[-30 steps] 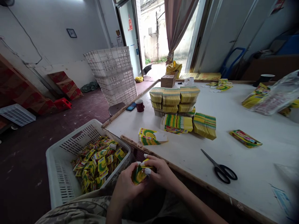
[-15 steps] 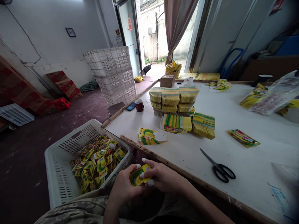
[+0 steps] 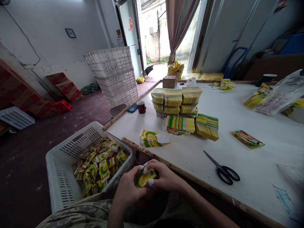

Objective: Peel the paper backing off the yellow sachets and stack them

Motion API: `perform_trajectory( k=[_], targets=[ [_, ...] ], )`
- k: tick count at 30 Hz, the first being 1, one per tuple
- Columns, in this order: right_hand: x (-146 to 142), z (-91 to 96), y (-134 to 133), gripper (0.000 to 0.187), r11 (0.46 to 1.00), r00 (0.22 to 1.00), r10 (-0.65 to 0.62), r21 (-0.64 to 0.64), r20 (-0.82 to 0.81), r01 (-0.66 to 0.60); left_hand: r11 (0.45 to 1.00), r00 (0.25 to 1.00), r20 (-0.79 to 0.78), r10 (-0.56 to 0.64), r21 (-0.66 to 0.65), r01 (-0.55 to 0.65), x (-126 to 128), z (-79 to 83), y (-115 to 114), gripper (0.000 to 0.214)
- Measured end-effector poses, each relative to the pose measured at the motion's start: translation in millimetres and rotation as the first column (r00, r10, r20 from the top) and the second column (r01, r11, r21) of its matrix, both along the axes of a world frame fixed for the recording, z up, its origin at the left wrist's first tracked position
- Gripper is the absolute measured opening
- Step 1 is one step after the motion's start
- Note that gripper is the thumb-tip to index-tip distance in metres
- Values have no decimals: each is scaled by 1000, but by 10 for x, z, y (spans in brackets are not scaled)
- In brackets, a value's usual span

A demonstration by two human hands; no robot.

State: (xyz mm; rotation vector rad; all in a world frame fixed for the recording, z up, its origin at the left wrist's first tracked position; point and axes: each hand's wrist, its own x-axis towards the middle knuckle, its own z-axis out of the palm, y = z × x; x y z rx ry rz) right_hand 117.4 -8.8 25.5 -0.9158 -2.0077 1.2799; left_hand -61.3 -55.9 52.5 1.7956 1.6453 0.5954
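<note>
Just in front of the table's near edge, my two hands share yellow-green printed cards (image 3: 140,179); how many there are I cannot tell. My left hand (image 3: 129,186) is closed around their left side. My right hand (image 3: 163,177) grips the right side, its thumb and fingers bent over them. White coverings wrap several fingertips. Left of my hands stands a white plastic basket (image 3: 55,155) with many small yellow-green packets (image 3: 104,169) in it. On the table, a fanned pile of similar cards (image 3: 150,138) lies beyond my hands.
Black-handled scissors (image 3: 223,171) lie on the white table (image 3: 187,155), right of my hands. Stacked card bundles (image 3: 173,101) stand farther back. A dark red mug (image 3: 141,107) sits near the left edge, and a flat packet (image 3: 247,138) lies to the right.
My right hand has shifted its hold: the fingers now curl over the cards' top edge and the thumb lies lower. My left hand keeps its grip and has barely moved.
</note>
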Motion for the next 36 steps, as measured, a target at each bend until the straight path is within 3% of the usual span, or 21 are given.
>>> perform_trajectory(
  k=[4,6,7,8,9,10,11,12,13,14,19,23,28,30,33,34,36],
  targets=[
    [-19,-19,65,56,999,1000,-23,-28,-17,23,998,998,35,60,22,-61,-22,-79,29,47],
    [-11,-46,207,74,997,999,-45,64,-13,46,970,972,92,218,87,-226,-151,-132,65,52],
    [0,-62,317,80,989,996,-94,112,3,94,917,930,107,351,164,-365,-250,-153,84,60],
    [13,-80,448,77,971,979,-194,156,57,183,814,856,125,501,267,-515,-364,-169,101,71],
    [27,-101,593,70,946,953,-292,174,82,274,670,760,140,634,390,-631,-482,-179,114,86],
    [39,-125,741,59,924,929,-355,189,102,333,542,678,167,716,479,-691,-593,-187,121,99],
    [47,-152,881,49,899,900,-417,202,126,388,447,621,213,754,527,-723,-686,-195,123,103],
    [48,-183,1003,44,881,876,-457,212,152,423,394,588,254,768,537,-746,-749,-206,122,103],
    [42,-217,1101,38,868,857,-484,219,174,446,386,577,293,762,510,-769,-779,-221,117,97],
    [29,-251,1171,31,859,843,-502,226,192,460,414,585,329,741,461,-785,-774,-241,113,90],
    [-40,-343,1245,21,845,822,-527,238,217,479,707,712,442,546,213,-674,-457,-396,131,62],
    [-35,-256,1212,30,839,829,-536,204,156,504,817,700,552,454,55,-574,-243,-519,173,59],
    [-148,-88,810,47,895,901,-435,109,3,432,820,485,779,397,-64,-569,-32,-589,223,72],
    [-250,-37,504,49,951,947,-303,29,-102,308,808,398,851,341,-49,-587,77,-534,211,73],
    [-406,17,51,54,992,968,-113,-77,-224,98,789,202,937,285,-109,-604,209,-360,143,67],
    [-448,29,-70,54,989,957,-62,-147,-283,21,775,155,945,288,-135,-618,231,-296,114,66],
    [-514,45,-242,54,962,916,-12,-253,-400,-98,735,135,942,308,-145,-662,236,-193,67,66]
  ],
)
